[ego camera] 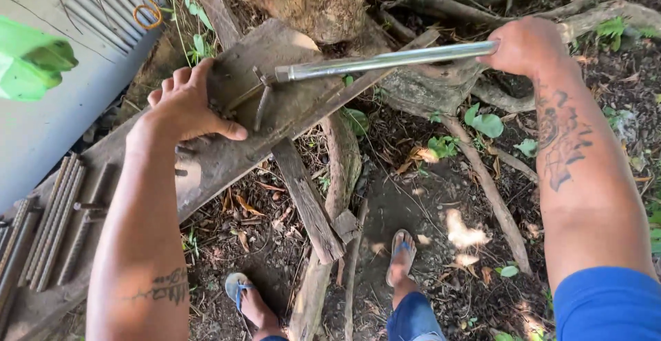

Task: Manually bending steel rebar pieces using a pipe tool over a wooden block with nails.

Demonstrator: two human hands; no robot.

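Your right arm wears a short blue sleeve (606, 300) at the shoulder, and a large dark tattoo (561, 138) runs down that forearm. Your left forearm carries a smaller tattoo of dark lettering (165, 287). You wear blue denim (413, 317) on your legs and blue-strapped flip-flops (401, 244).

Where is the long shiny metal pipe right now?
In the head view, the long shiny metal pipe runs across the upper middle, its right end in the right hand, its left end over the weathered wooden plank near the left hand.
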